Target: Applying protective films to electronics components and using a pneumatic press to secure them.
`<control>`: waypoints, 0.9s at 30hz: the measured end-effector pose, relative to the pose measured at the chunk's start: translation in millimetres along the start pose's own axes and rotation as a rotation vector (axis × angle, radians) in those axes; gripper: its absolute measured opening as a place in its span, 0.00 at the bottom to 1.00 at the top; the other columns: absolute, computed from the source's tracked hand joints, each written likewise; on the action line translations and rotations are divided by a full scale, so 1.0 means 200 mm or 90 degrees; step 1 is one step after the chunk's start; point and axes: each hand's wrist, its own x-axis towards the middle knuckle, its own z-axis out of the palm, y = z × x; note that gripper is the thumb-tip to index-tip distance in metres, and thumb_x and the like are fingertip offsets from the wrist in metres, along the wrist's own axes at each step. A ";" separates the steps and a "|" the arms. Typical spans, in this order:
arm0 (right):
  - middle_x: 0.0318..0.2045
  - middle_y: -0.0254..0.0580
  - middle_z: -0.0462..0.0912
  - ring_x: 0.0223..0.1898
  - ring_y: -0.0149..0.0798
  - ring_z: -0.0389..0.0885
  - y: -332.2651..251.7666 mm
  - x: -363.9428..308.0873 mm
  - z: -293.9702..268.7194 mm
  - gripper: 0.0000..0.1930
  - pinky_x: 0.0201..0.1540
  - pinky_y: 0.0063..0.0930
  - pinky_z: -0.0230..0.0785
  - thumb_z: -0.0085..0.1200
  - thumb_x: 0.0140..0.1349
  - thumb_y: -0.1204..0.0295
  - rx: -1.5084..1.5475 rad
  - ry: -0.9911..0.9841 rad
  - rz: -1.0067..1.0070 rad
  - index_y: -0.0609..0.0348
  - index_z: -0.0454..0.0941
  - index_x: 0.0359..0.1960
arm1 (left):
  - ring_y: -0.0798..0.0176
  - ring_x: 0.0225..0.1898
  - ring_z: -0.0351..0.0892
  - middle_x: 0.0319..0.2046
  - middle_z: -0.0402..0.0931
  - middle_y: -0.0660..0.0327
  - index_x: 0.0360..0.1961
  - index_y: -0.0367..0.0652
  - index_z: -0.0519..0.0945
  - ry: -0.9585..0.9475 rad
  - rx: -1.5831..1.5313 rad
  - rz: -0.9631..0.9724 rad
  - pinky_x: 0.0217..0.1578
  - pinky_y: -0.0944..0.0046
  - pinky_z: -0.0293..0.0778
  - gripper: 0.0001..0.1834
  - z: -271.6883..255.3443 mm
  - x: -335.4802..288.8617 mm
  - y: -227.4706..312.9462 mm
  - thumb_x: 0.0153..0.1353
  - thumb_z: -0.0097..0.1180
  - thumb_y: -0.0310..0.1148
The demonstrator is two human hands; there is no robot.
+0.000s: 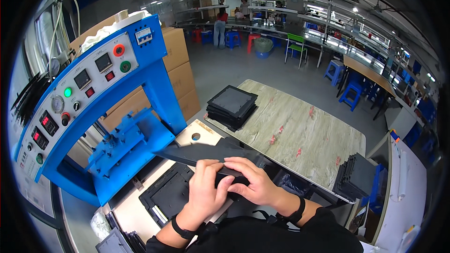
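A thin, dark flexible sheet (199,152) is raised in front of me, seen almost edge-on. My left hand (205,186) pinches its near edge, fingers curled over the top and thumb toward the right. Close beside it, my right hand (251,181) grips the same edge with bent fingers; the two hands nearly touch. Below and left of them, a black rectangular plastic frame (165,188) lies on a pale wooden board (132,204). My wrists partly hide that frame's right side. Both wrists wear dark bands.
A blue press machine (157,82) with gauges and buttons stands at left. Stacked black panels (233,99) sit on a marble-patterned table (286,117); another dark stack (352,175) is at its right end. More dark panels (115,242) lie lower left. People and workbenches are far back.
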 end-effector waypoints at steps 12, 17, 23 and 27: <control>0.45 0.53 0.74 0.47 0.42 0.78 0.15 -0.09 -0.23 0.21 0.50 0.38 0.74 0.40 0.70 0.58 0.455 0.303 0.061 0.69 0.72 0.41 | 0.62 0.39 0.80 0.63 0.59 0.51 0.66 0.39 0.55 0.201 -0.383 -0.297 0.36 0.66 0.77 0.37 -0.17 -0.14 -0.26 0.63 0.52 0.48; 0.44 0.55 0.75 0.47 0.42 0.76 0.12 -0.09 -0.24 0.25 0.52 0.34 0.70 0.41 0.68 0.53 0.414 0.234 0.010 0.69 0.72 0.40 | 0.58 0.40 0.80 0.54 0.66 0.46 0.54 0.34 0.64 0.154 -0.467 -0.190 0.37 0.63 0.79 0.38 -0.14 -0.07 -0.20 0.59 0.50 0.61; 0.42 0.56 0.76 0.47 0.43 0.75 0.11 -0.12 -0.26 0.27 0.54 0.38 0.65 0.40 0.67 0.49 0.413 0.260 0.006 0.68 0.71 0.39 | 0.59 0.42 0.78 0.49 0.70 0.50 0.49 0.35 0.68 0.152 -0.547 -0.222 0.44 0.64 0.76 0.40 -0.17 -0.04 -0.17 0.56 0.49 0.66; 0.41 0.57 0.76 0.47 0.44 0.75 0.10 -0.13 -0.28 0.27 0.54 0.38 0.65 0.41 0.67 0.48 0.439 0.272 0.003 0.66 0.70 0.39 | 0.60 0.54 0.69 0.49 0.70 0.51 0.45 0.36 0.71 0.115 -0.467 -0.170 0.52 0.62 0.70 0.41 -0.13 -0.06 -0.22 0.54 0.48 0.69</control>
